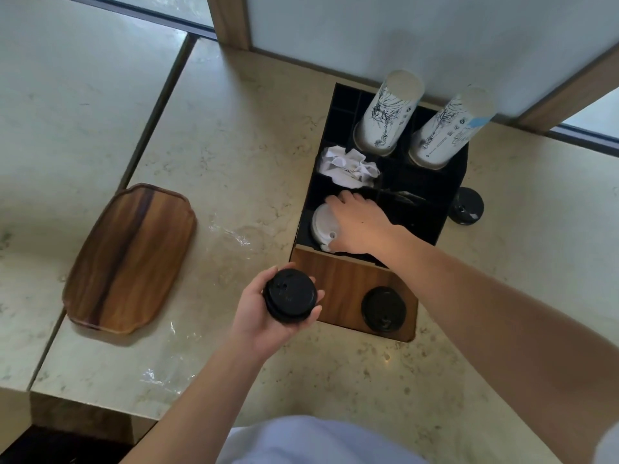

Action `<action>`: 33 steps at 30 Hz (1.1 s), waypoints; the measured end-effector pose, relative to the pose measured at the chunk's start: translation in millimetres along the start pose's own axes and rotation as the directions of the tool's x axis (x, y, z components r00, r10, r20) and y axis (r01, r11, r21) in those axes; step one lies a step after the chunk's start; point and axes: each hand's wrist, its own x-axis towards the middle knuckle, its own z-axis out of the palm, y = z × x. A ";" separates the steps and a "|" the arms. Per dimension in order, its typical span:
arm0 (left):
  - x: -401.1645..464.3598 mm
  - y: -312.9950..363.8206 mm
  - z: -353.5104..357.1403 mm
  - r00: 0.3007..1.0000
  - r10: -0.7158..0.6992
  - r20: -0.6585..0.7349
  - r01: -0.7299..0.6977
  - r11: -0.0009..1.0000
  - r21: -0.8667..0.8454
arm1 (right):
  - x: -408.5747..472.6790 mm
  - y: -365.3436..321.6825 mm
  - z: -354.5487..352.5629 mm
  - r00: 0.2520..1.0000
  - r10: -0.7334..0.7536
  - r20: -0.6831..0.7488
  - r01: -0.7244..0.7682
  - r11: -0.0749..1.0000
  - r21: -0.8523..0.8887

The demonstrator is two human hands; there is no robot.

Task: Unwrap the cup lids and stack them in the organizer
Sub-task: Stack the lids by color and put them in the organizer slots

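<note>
Overhead, pale marble counter [452,363] holds black organizer [449,209] and wooden tray [130,259].

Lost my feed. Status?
Left hand holds black lids. Right hand on white lids in organizer. Plastic wrap loose on counter.

pale marble counter [234,135], frosted glass panels [435,35] in wooden frames [229,18].

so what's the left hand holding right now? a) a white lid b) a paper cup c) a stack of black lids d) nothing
c, the left hand cradles a stack of black lids above the counter, while the right hand rests on the white lids in the organizer.
</note>
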 end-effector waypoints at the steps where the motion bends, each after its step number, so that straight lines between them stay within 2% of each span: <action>1: 0.6 0.0 -0.1 1.000 0.000 -0.001 0.000 1.000 0.003 | -0.3 0.9 -0.9 1.000 -0.010 0.003 0.010 1.000 -0.005; 5: 2.8 -0.6 -2.3 1.000 0.000 -0.006 0.000 1.000 0.000 | 0.4 1.2 -1.2 0.999 -0.029 0.017 0.029 1.000 -0.007; 12: 4.5 0.6 -3.1 1.000 0.003 -0.014 -0.003 1.000 -0.005 | 4.3 5.0 -2.6 0.992 -0.080 0.102 0.070 0.993 0.092; 24: 4.2 1.5 -3.2 0.998 0.023 -0.052 -0.020 0.999 0.043 | 3.0 4.9 0.3 0.989 -0.109 0.098 0.114 0.992 -0.052; 28: 2.5 0.4 -1.1 0.997 0.026 -0.067 -0.022 0.998 0.054 | 9.2 0.7 -2.9 0.991 -0.059 0.120 0.063 0.998 -0.031; 33: -1.3 0.1 0.9 0.997 0.036 -0.070 -0.032 0.998 0.062 | 11.7 -8.1 -0.2 0.996 0.044 0.079 -0.046 0.999 0.022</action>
